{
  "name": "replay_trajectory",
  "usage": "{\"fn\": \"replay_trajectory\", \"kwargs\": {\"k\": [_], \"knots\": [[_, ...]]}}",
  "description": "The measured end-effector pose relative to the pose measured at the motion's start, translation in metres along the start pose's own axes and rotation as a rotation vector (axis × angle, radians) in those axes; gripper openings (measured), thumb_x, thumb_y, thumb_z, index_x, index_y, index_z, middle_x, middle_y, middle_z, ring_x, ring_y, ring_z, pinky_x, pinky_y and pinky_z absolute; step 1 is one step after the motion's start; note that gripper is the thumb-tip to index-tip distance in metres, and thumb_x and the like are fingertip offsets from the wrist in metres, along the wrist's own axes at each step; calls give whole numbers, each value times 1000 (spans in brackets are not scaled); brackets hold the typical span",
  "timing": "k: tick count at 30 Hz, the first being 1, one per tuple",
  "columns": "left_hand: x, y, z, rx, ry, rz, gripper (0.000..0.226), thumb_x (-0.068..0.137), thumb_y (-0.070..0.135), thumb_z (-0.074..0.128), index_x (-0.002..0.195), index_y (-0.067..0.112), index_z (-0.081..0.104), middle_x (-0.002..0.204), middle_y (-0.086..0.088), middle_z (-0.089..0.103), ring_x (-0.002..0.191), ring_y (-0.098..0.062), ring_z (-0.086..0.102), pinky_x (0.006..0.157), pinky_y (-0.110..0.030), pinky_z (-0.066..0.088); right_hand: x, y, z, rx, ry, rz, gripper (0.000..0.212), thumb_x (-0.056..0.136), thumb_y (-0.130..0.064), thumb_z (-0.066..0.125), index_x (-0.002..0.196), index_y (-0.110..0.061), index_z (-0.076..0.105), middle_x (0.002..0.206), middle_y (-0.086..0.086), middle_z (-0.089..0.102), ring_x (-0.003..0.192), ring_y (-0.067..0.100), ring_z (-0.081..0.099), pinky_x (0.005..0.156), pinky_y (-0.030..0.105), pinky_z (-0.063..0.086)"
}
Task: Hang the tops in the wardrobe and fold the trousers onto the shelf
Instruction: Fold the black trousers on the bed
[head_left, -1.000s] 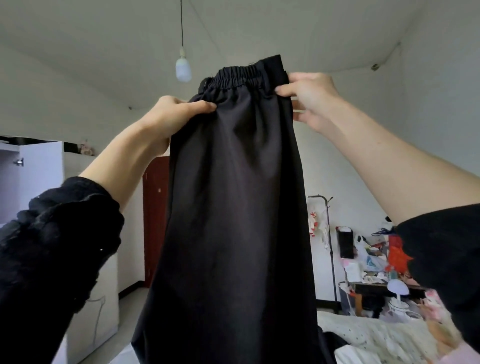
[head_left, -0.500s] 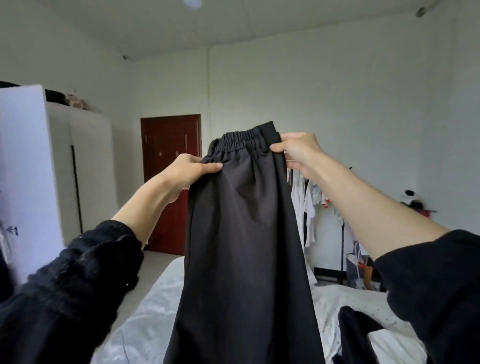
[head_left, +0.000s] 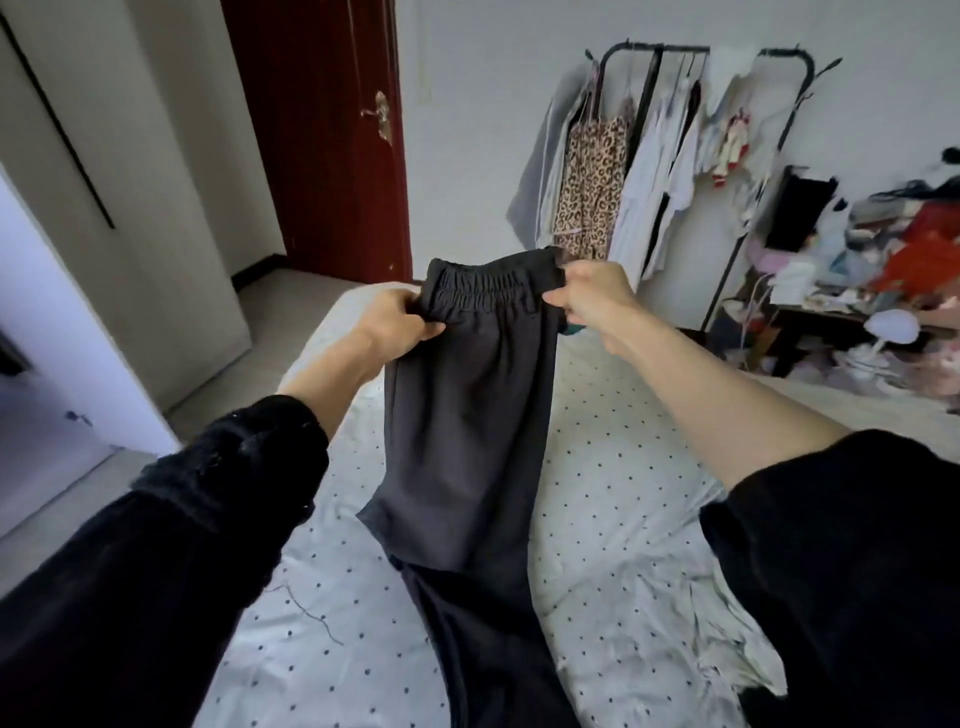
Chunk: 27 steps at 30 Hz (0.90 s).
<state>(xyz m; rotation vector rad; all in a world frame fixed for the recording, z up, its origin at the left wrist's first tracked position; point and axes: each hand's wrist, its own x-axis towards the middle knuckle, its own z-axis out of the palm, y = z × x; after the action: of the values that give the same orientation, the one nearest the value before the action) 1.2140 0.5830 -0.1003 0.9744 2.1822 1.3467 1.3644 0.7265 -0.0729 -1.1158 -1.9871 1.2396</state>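
Observation:
Black trousers (head_left: 467, 447) with an elastic waistband stretch out in front of me over the bed (head_left: 618, 499). My left hand (head_left: 392, 325) pinches the left end of the waistband. My right hand (head_left: 589, 296) pinches the right end. The legs run down toward me, folded lengthwise one over the other, and their lower part lies on the dotted sheet. The hems are out of sight below the frame.
A white wardrobe (head_left: 130, 218) stands at the left with an open door (head_left: 62, 338) near me. A dark red room door (head_left: 322, 135) is behind it. A clothes rack (head_left: 675, 156) with hanging garments and a cluttered desk (head_left: 883, 270) stand at the back right.
My hands have come down from overhead to chest height with the trousers, and my view has tilted down from the ceiling to the bed. Both grips on the waistband are unchanged.

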Motion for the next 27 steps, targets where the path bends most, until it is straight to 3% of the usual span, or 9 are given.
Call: {"fn": "replay_trajectory", "kwargs": {"k": [2, 4, 7, 13, 17, 18, 20, 23, 27], "knots": [[14, -18, 10, 33, 36, -14, 23, 85, 2, 64, 108, 3, 61, 100, -8, 61, 94, -20, 57, 78, -23, 48, 14, 18, 12, -38, 1, 0, 38, 81, -4, 68, 116, 9, 58, 120, 22, 61, 100, 25, 60, 99, 46, 44], [26, -32, 17, 100, 77, -2, 31, 84, 9, 67, 113, 5, 59, 111, -10, 62, 108, -25, 57, 95, -34, 46, 22, 29, 17, -51, 13, -33, 34, 82, -3, 67, 115, 3, 61, 121, 15, 63, 109, 26, 59, 100, 39, 44], [32, -54, 32, 268, 157, 39, 34, 83, 20, 68, 114, 14, 58, 117, -5, 61, 117, -26, 49, 104, -43, 32, 23, 52, 24, 17, -2, -106, 35, 83, 6, 61, 117, -1, 61, 113, 11, 65, 101, 22, 61, 83, 22, 48], [-19, -102, 78, 461, 185, 215, 34, 80, 16, 67, 112, 12, 56, 112, -7, 52, 111, -28, 43, 92, -40, 27, -14, 147, 18, -202, -30, -285, 21, 80, 3, 65, 100, -3, 62, 93, 5, 60, 81, 27, 61, 80, 38, 48], [-91, -127, 115, 608, 159, 431, 38, 71, 6, 60, 109, 8, 54, 103, -10, 53, 102, -29, 44, 81, -36, 20, -73, 212, -1, -267, -30, -379, 21, 81, 8, 61, 98, -4, 64, 96, 2, 59, 79, 15, 55, 68, 8, 40], [-109, -136, 126, 635, 132, 489, 37, 70, 10, 59, 106, 8, 53, 99, -9, 54, 98, -27, 44, 79, -34, 19, -88, 229, -8, -277, -29, -394, 21, 80, 8, 62, 97, -4, 64, 96, 1, 59, 79, 13, 54, 67, 6, 39], [-145, -155, 148, 682, 93, 556, 42, 66, 11, 69, 103, 11, 49, 94, -9, 55, 90, -22, 41, 76, -32, 20, -118, 263, -19, -309, -53, -433, 21, 79, 8, 63, 96, -4, 64, 96, 2, 60, 79, 15, 56, 70, 11, 42], [-207, -185, 187, 729, 40, 539, 53, 59, 0, 77, 99, 14, 45, 89, -7, 56, 84, -20, 40, 74, -33, 22, -167, 319, -31, -451, -144, -543, 25, 72, 12, 64, 91, -5, 63, 91, 4, 63, 80, 25, 61, 71, 34, 46], [-285, -235, 238, 801, -35, 483, 58, 54, 0, 79, 98, 14, 45, 87, -5, 59, 83, -19, 40, 73, -33, 22, -229, 396, -37, -618, -298, -644, 44, 55, 23, 65, 89, -6, 62, 89, 7, 62, 77, 28, 61, 64, 38, 50]]}}
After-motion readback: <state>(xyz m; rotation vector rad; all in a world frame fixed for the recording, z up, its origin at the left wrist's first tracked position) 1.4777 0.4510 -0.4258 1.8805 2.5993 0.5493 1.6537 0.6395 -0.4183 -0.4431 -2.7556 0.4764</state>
